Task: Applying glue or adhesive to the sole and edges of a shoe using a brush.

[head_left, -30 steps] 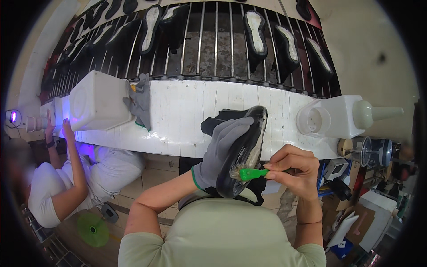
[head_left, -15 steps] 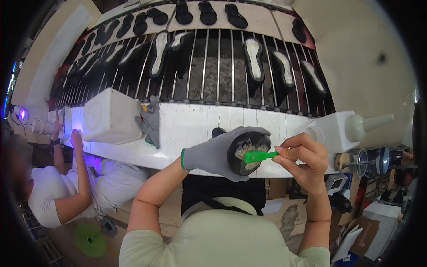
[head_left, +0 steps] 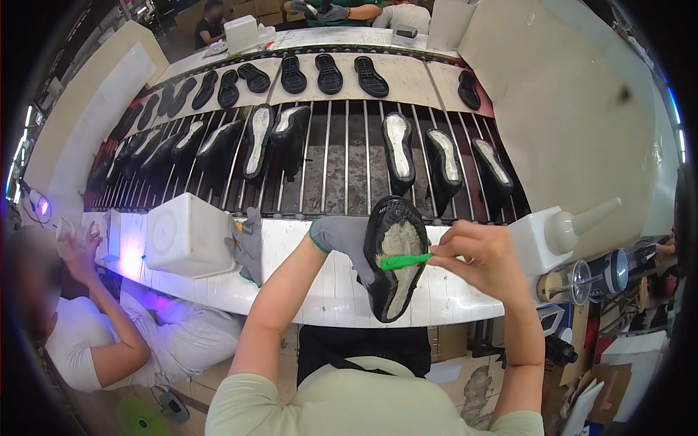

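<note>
In the middle, above the white bench edge, a black shoe upper [head_left: 400, 237] is held bottom up, toe end away from me. Its underside shows a pale, rough centre inside a black border. My left hand [head_left: 345, 238], in a grey glove with a green cuff, grips the shoe along its left side; some fingers are hidden behind it. Bare, my right hand [head_left: 480, 256] pinches the handle of a green brush [head_left: 408, 260] between thumb and fingers. The brush head lies against the left part of the underside, around mid-length.
Beyond the white bench [head_left: 305, 291], a conveyor of metal rollers [head_left: 334, 163] carries several black shoe uppers. Black outsoles [head_left: 329, 73] line a board behind. A white container [head_left: 190, 236] and grey glove [head_left: 249, 247] stand left; a white nozzle bottle [head_left: 545, 236] right. A co-worker [head_left: 94, 327] sits left.
The shoe has been tilted from toe-on to lengthwise, showing its whole underside. The brush has shifted from the toe area toward the left edge at mid-length. My view has lifted, showing more behind the conveyor.
</note>
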Demonstrator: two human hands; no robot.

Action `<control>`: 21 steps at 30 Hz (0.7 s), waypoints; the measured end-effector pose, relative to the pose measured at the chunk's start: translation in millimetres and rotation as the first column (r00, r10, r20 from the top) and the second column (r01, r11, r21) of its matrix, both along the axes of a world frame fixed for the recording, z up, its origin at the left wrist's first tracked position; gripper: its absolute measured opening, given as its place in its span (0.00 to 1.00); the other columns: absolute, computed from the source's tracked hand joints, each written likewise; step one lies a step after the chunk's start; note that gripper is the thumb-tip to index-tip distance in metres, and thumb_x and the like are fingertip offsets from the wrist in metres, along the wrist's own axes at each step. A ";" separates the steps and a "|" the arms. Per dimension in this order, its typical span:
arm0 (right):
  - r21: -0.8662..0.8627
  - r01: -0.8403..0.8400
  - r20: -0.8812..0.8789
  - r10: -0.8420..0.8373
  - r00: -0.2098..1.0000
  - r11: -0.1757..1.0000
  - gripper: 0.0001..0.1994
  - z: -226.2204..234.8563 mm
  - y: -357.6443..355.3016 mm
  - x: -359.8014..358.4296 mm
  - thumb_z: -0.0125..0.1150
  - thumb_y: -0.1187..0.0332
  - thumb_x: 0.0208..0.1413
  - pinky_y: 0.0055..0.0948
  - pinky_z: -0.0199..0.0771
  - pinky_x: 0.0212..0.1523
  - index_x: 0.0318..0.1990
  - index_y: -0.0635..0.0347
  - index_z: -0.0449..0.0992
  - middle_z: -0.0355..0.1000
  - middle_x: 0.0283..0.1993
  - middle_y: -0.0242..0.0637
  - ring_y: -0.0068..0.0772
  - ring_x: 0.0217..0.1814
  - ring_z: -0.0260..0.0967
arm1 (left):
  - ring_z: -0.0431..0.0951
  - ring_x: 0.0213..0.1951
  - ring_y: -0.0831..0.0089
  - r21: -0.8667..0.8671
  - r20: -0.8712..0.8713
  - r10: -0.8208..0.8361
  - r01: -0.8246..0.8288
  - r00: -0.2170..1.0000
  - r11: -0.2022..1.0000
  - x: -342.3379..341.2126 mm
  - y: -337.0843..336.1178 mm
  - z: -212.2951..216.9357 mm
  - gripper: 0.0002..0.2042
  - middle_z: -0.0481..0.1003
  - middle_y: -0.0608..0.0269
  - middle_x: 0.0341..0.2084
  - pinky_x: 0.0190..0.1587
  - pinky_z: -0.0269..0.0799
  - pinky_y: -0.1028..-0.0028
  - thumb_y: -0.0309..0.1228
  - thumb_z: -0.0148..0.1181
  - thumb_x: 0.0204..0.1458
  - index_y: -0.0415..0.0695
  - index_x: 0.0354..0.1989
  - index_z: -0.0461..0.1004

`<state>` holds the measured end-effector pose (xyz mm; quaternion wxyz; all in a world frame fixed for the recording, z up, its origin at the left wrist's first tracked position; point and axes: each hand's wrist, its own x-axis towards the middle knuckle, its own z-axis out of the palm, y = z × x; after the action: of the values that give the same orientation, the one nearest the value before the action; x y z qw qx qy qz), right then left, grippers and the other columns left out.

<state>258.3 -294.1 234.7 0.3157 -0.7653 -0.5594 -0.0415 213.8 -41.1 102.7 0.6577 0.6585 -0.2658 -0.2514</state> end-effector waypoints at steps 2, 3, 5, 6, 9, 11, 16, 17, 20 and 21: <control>0.137 0.050 -0.151 -0.029 0.988 0.989 0.07 -3.9 1.8 7.6 0.71 0.71 0.44 0.24 0.65 0.22 0.28 0.61 0.78 0.72 0.26 0.31 0.28 0.21 0.67 | 0.75 0.34 0.82 -0.045 0.013 -0.020 0.021 1.000 0.999 4.1 -3.9 2.2 0.37 0.77 0.64 0.38 0.32 0.75 0.79 0.28 0.78 0.31 0.39 0.55 0.68; 0.137 0.057 -0.155 -0.035 0.987 0.989 0.07 -4.0 4.5 10.3 0.71 0.71 0.44 0.24 0.65 0.22 0.28 0.61 0.78 0.72 0.26 0.31 0.28 0.21 0.67 | 0.75 0.37 0.81 -0.125 -0.007 -0.012 0.011 1.000 0.992 3.4 -8.5 4.0 0.38 0.77 0.63 0.40 0.37 0.75 0.77 0.28 0.78 0.31 0.39 0.56 0.67; 0.264 0.195 -0.146 -0.161 0.976 0.945 0.07 -4.4 10.5 12.4 0.71 0.71 0.44 0.25 0.65 0.22 0.27 0.60 0.77 0.72 0.27 0.30 0.27 0.21 0.67 | 0.74 0.40 0.81 -0.206 -0.037 -0.014 0.006 0.999 0.978 3.9 -11.8 5.9 0.38 0.76 0.63 0.41 0.41 0.75 0.76 0.28 0.78 0.31 0.40 0.57 0.67; 0.156 0.208 -0.081 -0.197 0.977 0.966 0.07 -0.1 12.0 9.8 0.71 0.70 0.43 0.26 0.65 0.22 0.26 0.59 0.77 0.72 0.27 0.30 0.28 0.21 0.68 | 0.74 0.42 0.80 -0.124 0.011 -0.011 0.012 1.000 0.992 6.3 -7.1 8.8 0.39 0.76 0.63 0.43 0.45 0.74 0.75 0.28 0.78 0.32 0.40 0.58 0.66; -0.080 0.047 -0.054 -0.051 0.997 0.996 0.08 4.5 7.2 6.1 0.71 0.69 0.42 0.27 0.66 0.24 0.25 0.58 0.76 0.72 0.27 0.30 0.30 0.23 0.69 | 0.73 0.47 0.78 -0.081 0.022 -0.029 0.031 0.999 0.996 6.6 -5.1 12.0 0.39 0.75 0.62 0.48 0.52 0.71 0.74 0.28 0.78 0.32 0.42 0.58 0.67; -0.079 -0.019 -0.150 0.007 0.989 0.997 0.08 3.1 6.4 10.2 0.71 0.69 0.42 0.28 0.66 0.25 0.26 0.58 0.77 0.72 0.27 0.30 0.31 0.23 0.70 | 0.73 0.48 0.76 -0.094 0.244 -0.080 0.106 0.966 0.990 7.5 0.1 8.9 0.37 0.75 0.62 0.49 0.54 0.69 0.72 0.28 0.78 0.32 0.42 0.57 0.68; 0.065 0.086 -0.307 -0.062 0.950 0.994 0.07 -22.0 2.6 31.4 0.71 0.68 0.42 0.27 0.69 0.28 0.27 0.57 0.77 0.72 0.26 0.32 0.33 0.28 0.72 | 0.73 0.52 0.71 -0.274 -0.144 -0.046 0.005 0.989 0.962 3.5 -2.4 6.3 0.39 0.73 0.62 0.51 0.59 0.65 0.69 0.27 0.78 0.29 0.38 0.56 0.68; 0.032 0.096 -0.356 -0.078 0.931 0.995 0.08 -32.6 -3.4 34.3 0.71 0.68 0.42 0.28 0.69 0.28 0.26 0.56 0.77 0.72 0.26 0.31 0.34 0.28 0.72 | 0.73 0.52 0.71 -0.276 -0.150 -0.063 0.019 0.987 0.961 3.1 -0.4 -2.5 0.39 0.73 0.62 0.51 0.59 0.65 0.69 0.27 0.78 0.29 0.38 0.56 0.68; -0.259 -0.009 -0.332 -0.080 0.940 0.966 0.09 -47.7 -27.2 23.6 0.71 0.66 0.43 0.29 0.69 0.30 0.25 0.59 0.77 0.73 0.26 0.34 0.34 0.29 0.73 | 0.70 0.55 0.70 -0.328 -0.167 0.131 -0.180 0.977 0.927 -1.1 8.1 -26.0 0.45 0.72 0.62 0.54 0.62 0.62 0.67 0.24 0.79 0.24 0.39 0.60 0.65; -0.358 -0.008 -0.327 -0.117 0.938 0.934 0.09 -52.9 -36.7 18.8 0.71 0.64 0.43 0.31 0.68 0.30 0.26 0.58 0.78 0.73 0.26 0.34 0.34 0.29 0.73 | 0.70 0.56 0.68 -0.403 -0.314 0.117 -0.244 0.942 0.882 -5.7 7.7 -28.1 0.47 0.72 0.61 0.54 0.62 0.62 0.66 0.25 0.79 0.23 0.40 0.61 0.64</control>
<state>277.2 -330.8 181.7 0.2640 -0.8204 -0.4723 0.1851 208.0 -33.5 74.6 0.8397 0.4744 -0.1564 -0.2133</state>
